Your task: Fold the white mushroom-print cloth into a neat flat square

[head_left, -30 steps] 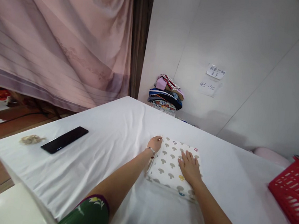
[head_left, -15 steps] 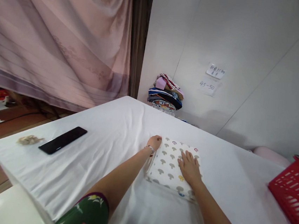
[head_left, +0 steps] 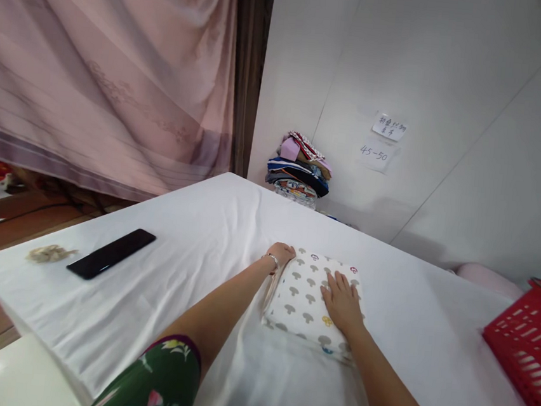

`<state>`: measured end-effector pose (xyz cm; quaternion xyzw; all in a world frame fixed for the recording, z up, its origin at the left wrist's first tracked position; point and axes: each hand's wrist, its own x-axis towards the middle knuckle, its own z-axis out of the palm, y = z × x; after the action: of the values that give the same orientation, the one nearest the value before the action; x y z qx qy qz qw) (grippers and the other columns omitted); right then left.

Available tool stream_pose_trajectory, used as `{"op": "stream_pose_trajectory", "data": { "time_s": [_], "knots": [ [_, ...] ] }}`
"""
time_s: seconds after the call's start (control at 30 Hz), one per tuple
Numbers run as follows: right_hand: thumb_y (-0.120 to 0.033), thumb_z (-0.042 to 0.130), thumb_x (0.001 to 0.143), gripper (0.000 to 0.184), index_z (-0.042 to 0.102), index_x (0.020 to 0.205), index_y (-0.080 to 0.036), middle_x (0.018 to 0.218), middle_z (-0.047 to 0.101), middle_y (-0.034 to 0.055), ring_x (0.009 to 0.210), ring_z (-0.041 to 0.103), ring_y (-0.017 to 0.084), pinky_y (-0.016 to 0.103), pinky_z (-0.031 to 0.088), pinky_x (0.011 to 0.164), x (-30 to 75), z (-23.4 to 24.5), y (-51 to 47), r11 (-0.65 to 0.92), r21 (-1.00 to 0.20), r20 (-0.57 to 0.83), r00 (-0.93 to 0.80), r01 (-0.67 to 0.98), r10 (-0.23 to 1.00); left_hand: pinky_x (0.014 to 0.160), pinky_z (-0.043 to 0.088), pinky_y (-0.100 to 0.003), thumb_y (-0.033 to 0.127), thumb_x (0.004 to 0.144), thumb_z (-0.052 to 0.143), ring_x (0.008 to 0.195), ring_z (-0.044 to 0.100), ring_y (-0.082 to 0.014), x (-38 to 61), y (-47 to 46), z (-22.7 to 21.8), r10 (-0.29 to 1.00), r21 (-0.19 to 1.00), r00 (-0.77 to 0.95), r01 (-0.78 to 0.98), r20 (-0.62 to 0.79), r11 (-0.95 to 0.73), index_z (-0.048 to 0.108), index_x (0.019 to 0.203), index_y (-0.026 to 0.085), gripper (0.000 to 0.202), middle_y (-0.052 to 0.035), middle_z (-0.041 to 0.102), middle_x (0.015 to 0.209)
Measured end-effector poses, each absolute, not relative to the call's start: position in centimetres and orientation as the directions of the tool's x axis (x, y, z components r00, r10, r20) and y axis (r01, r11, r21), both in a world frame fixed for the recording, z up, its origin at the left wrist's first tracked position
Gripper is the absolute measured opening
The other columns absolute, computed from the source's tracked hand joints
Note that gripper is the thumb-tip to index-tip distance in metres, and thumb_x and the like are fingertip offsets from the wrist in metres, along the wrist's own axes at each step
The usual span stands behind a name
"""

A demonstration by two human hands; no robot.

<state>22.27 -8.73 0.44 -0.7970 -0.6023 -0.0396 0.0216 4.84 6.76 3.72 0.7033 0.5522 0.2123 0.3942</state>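
The right hand (head_left: 341, 302) lies flat and open on the soft, light-looking folded mushroom-print cloth (head_left: 307, 289), while the left hand (head_left: 281, 254) curls at its far-left corner, probably the best hold.

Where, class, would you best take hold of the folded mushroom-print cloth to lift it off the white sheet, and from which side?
Probably by its left edge, from the left. The folded mushroom-print cloth lies flat, its layered edge standing proud there, where the left hand touches its corner; the right hand presses flat on top.
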Motion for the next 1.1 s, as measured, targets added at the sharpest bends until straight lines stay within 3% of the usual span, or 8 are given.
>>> {"op": "stream_pose_trajectory", "data": {
  "time_s": [0.13,0.3,0.5,0.67,0.77,0.93,1.03,1.1],
  "knots": [
    [-0.041,0.025,0.09,0.051,0.037,0.135,-0.02,0.146,0.027,0.0069,0.134,0.019,0.022,0.045,0.015,0.105,22.4,0.3,-8.7,-0.264,0.013,0.104,0.261,0.965,0.96,0.049,0.043,-0.023,0.027,0.072,0.056,0.058,0.06,-0.016,4.6,6.9,3.5,0.929,0.79,0.323,0.61,-0.179,-0.06,0.07,0.082,0.021,0.018,-0.0026,0.069,0.073],
    [-0.042,0.024,0.09,0.051,0.036,0.135,-0.02,0.146,0.027,0.0062,0.134,0.019,0.022,0.044,0.015,0.106,22.3,0.4,-8.8,-0.264,0.003,0.099,0.263,0.964,0.96,0.056,0.044,-0.023,0.027,0.075,0.054,0.068,0.062,-0.0163,4.2,6.9,3.3,0.932,0.788,0.322,0.611,-0.165,-0.072,0.07,0.084,0.022,0.02,-0.0035,0.069,0.078],
    [-0.042,0.025,0.09,0.052,0.034,0.136,-0.02,0.146,0.026,0.0067,0.134,0.018,0.022,0.044,0.014,0.106,22.2,0.7,-8.8,-0.272,-0.007,0.084,0.272,0.962,0.959,0.055,0.044,-0.026,0.043,0.081,0.047,0.064,0.062,-0.0184,4.5,6.9,3.6,0.935,0.743,0.298,0.666,-0.191,-0.061,0.066,0.078,0.02,0.03,-0.0067,0.068,0.073],
    [-0.041,0.025,0.09,0.051,0.034,0.136,-0.021,0.146,0.026,0.0066,0.134,0.018,0.022,0.045,0.013,0.106,22.1,0.8,-8.8,-0.266,-0.002,0.087,0.265,0.964,0.96,0.069,0.045,-0.028,0.041,0.078,0.052,0.084,0.061,-0.0217,5.2,6.3,3.6,0.943,0.666,0.313,0.729,-0.114,-0.161,0.061,0.077,0.019,0.024,-0.0083,0.066,0.089],
    [-0.04,0.025,0.091,0.05,0.034,0.136,-0.022,0.146,0.025,0.0058,0.134,0.017,0.021,0.044,0.012,0.106,22.1,0.8,-8.8,-0.255,-0.009,0.094,0.255,0.967,0.962,0.077,0.043,-0.03,0.033,0.082,0.047,0.095,0.059,-0.0222,5.2,6.2,3.2,0.946,0.616,0.313,0.763,-0.086,-0.196,0.059,0.083,0.018,0.019,-0.0102,0.063,0.098],
    [-0.041,0.024,0.091,0.05,0.034,0.136,-0.022,0.147,0.024,0.0054,0.134,0.016,0.022,0.044,0.01,0.107,22.1,1.0,-8.7,-0.253,-0.038,0.08,0.255,0.967,0.964,0.078,0.044,-0.03,0.03,0.084,0.043,0.094,0.059,-0.0219,4.9,6.4,3.6,0.944,0.561,0.316,0.8,-0.093,-0.213,0.058,0.091,0.018,0.021,-0.0105,0.063,0.1],
    [-0.041,0.024,0.091,0.051,0.033,0.137,-0.021,0.147,0.023,0.0054,0.134,0.016,0.022,0.044,0.01,0.106,22.1,1.1,-8.7,-0.255,-0.052,0.074,0.259,0.965,0.963,0.086,0.041,-0.032,0.028,0.083,0.044,0.105,0.054,-0.0228,5.2,5.4,4.5,0.947,0.532,0.318,0.811,-0.052,-0.243,0.053,0.11,0.017,0.03,-0.012,0.056,0.118],
    [-0.041,0.024,0.091,0.051,0.032,0.137,-0.021,0.147,0.023,0.0057,0.134,0.015,0.022,0.044,0.009,0.106,22.0,1.2,-8.8,-0.258,-0.058,0.07,0.262,0.964,0.963,0.097,0.033,-0.034,0.031,0.083,0.046,0.121,0.042,-0.0231,5.7,4.1,4.9,0.929,0.505,0.369,0.797,0.029,-0.332,0.043,0.124,0.018,0.043,-0.0111,0.043,0.134]
  ]
}}
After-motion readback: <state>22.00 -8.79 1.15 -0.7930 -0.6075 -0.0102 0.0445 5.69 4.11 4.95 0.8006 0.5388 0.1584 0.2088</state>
